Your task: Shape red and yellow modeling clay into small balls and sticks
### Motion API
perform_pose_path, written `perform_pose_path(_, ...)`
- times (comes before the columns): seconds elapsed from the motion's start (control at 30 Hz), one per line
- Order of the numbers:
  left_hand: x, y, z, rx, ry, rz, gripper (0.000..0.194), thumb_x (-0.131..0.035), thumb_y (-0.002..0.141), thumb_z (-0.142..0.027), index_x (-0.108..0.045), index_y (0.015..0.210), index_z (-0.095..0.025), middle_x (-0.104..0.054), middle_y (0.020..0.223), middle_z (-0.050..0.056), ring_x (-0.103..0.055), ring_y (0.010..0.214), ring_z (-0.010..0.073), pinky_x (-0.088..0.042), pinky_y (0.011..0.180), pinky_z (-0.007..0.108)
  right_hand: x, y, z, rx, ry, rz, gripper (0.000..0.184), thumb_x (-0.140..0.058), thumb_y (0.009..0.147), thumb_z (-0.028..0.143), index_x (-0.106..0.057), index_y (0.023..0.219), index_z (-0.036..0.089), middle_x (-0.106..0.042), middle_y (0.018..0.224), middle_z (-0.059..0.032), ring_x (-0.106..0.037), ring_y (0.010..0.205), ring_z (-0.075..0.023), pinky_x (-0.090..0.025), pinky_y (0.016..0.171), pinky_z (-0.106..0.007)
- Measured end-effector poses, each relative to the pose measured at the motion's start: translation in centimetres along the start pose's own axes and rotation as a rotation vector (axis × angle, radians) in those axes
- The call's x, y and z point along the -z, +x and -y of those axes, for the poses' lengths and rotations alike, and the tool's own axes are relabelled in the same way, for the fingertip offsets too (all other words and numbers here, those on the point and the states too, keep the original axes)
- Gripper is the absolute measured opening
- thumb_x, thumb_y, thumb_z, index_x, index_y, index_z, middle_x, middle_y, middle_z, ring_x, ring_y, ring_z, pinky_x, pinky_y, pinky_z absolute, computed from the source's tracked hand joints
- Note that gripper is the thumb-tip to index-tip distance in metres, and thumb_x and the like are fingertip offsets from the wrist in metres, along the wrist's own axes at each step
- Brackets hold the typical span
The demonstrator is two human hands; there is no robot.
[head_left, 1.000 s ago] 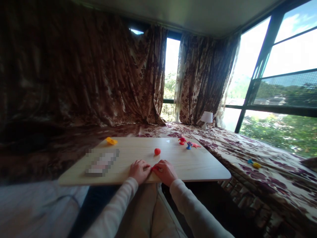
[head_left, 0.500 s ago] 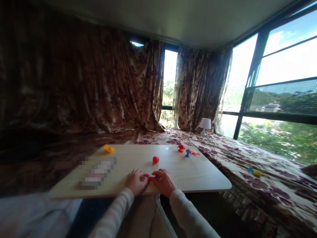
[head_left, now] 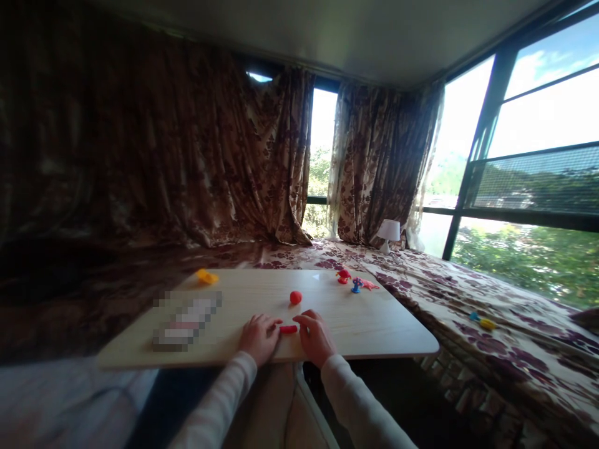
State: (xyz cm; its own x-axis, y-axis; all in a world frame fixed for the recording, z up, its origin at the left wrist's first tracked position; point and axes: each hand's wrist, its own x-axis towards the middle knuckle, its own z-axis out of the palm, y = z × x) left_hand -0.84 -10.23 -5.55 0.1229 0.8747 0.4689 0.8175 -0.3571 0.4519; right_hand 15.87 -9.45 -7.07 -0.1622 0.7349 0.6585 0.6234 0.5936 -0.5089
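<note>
A short red roll of what looks like modelling clay (head_left: 288, 329) lies on the pale wooden table (head_left: 374, 330), between my two hands. My left hand (head_left: 260, 338) rests at its left end, fingers apart; whether a fingertip touches the roll I cannot tell. On the other side my right hand (head_left: 316, 335) is a little clear of the right end, its thumb and fingers parted and holding nothing. Just beyond the hands sits a red ball (head_left: 295, 297), seemingly of the same soft material.
Several small toys, including a red figure (head_left: 343, 276), a blue figure (head_left: 356, 285) and a pink one (head_left: 370, 284), stand at the back right. A yellow piece (head_left: 206, 276) is at the back left, above a blurred-out box (head_left: 185, 324). Patterned bedding (head_left: 515, 349) borders the table.
My fingers have let go of the red roll and moved apart, leaving it on the table. The view has shifted slightly; the ball and toys stay in place.
</note>
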Motion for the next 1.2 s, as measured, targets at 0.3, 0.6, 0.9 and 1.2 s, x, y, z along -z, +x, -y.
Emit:
perform_pose_path(0.3,-0.1,0.0,0.1,0.01,0.036,0.035,0.024,-0.052,0.077,-0.017,-0.073,0.086,-0.025,-0.064,0.087,0.005,-0.055,0.09,0.0199,-0.042,0.084,0.033,-0.1,-0.1,-0.1,0.004,-0.013,0.042,0.044,-0.041,0.063,-0.005,-0.073,0.077,0.022,-0.06,0.081,-0.0035,-0.054,0.083,-0.0171,-0.044,0.079,-0.027)
perform_pose_path(0.6,0.0,0.1,0.0,0.035,-0.003,0.005,0.022,-0.056,0.075,-0.024,-0.068,0.093,-0.02,-0.066,0.087,0.005,-0.055,0.089,0.0196,-0.042,0.084,0.032,-0.4,0.0,-0.4,-0.033,-0.013,-0.003,0.035,-0.045,0.071,0.001,-0.07,0.087,0.019,-0.062,0.084,-0.0045,-0.056,0.084,-0.0173,-0.045,0.078,-0.027)
perform_pose_path(0.9,-0.9,0.5,1.4,0.011,-0.018,-0.016,0.024,-0.046,0.081,-0.029,-0.067,0.075,-0.02,-0.067,0.085,0.004,-0.056,0.088,0.0203,-0.042,0.082,0.032,0.2,0.2,0.6,-0.072,0.046,0.036,0.029,-0.052,0.072,0.009,-0.067,0.096,0.018,-0.064,0.083,-0.0042,-0.058,0.078,-0.0163,-0.046,0.077,-0.028)
perform_pose_path(1.2,-0.2,0.3,0.6,0.007,-0.061,0.025,0.023,-0.048,0.079,-0.028,-0.069,0.081,-0.021,-0.068,0.087,0.004,-0.056,0.09,0.0204,-0.042,0.085,0.032,0.2,0.5,0.4,-0.105,0.168,0.038,0.018,-0.053,0.075,0.016,-0.069,0.082,0.017,-0.065,0.073,-0.002,-0.058,0.065,-0.0131,-0.046,0.065,-0.024)
